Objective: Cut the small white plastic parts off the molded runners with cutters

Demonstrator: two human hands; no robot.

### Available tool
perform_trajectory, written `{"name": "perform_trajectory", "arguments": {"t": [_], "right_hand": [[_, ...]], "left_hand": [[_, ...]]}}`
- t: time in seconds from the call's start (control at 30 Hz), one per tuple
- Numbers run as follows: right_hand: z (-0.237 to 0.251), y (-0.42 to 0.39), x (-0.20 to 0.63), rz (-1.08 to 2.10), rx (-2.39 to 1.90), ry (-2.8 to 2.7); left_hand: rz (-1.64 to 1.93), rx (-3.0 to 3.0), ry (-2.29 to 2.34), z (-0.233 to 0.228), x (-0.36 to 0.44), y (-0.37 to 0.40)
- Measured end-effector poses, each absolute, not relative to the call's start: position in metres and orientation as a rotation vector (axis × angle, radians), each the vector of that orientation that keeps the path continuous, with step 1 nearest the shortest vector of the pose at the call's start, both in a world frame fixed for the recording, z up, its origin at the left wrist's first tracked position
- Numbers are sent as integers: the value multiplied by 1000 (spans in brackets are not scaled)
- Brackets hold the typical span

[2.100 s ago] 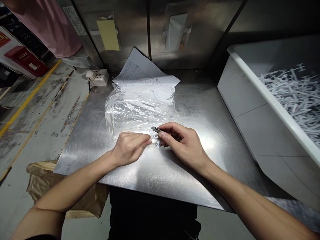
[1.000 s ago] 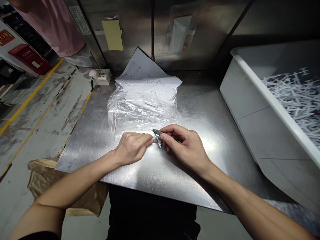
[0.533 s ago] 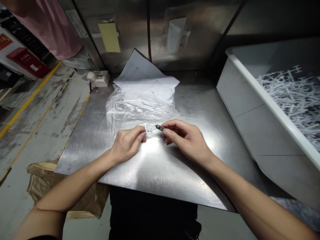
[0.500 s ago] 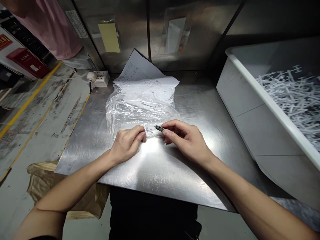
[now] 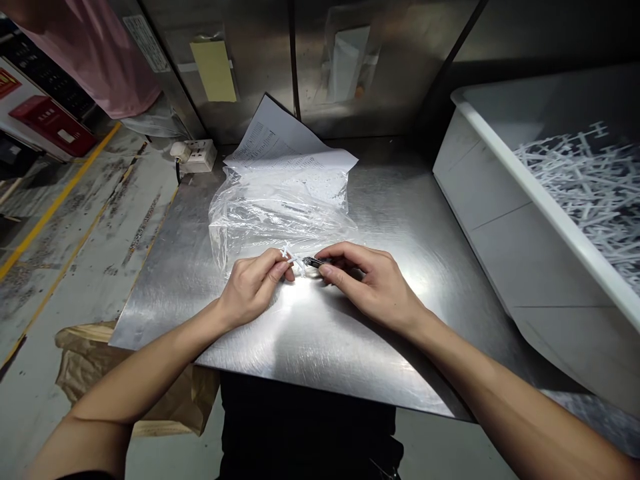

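My left hand is closed, pinching a small white branched plastic piece between thumb and fingertips. In my right hand, thumb and forefinger are closed on a small dark nail clipper. Its tip points left and meets the right end of the white piece; whether the jaws touch it I cannot tell. Just behind both hands lies a crumpled clear plastic bag with small white bits in its far part. A printed sheet of paper lies at the bag's far end.
A large pale bin with a heap of white plastic pieces stands on the right of the metal table. At the back left sits a power strip. A brown paper bag is below the left edge. A person in pink stands beyond.
My right hand has moved slightly left, bringing the nail clipper to the white piece. The piece has turned a little and shows more beyond my left fingertips.
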State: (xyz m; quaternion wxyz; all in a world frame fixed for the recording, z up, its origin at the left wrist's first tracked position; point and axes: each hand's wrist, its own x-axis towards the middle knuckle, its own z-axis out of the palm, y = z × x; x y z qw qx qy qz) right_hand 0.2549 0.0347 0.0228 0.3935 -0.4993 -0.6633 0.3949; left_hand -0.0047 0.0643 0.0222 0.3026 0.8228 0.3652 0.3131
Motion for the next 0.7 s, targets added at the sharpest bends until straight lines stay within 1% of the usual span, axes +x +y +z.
{"name": "perform_trajectory", "arguments": {"t": [0.27, 0.5, 0.7], "right_hand": [[19, 34, 254, 1002, -1250, -1672], [10, 35, 247, 1171, -1285, -1479], [12, 36, 251, 1184, -1254, -1455]], "left_hand": [[798, 2163, 955, 22, -4, 65], [718, 2049, 1081, 19, -4, 67], [703, 2018, 1136, 18, -5, 69]]}}
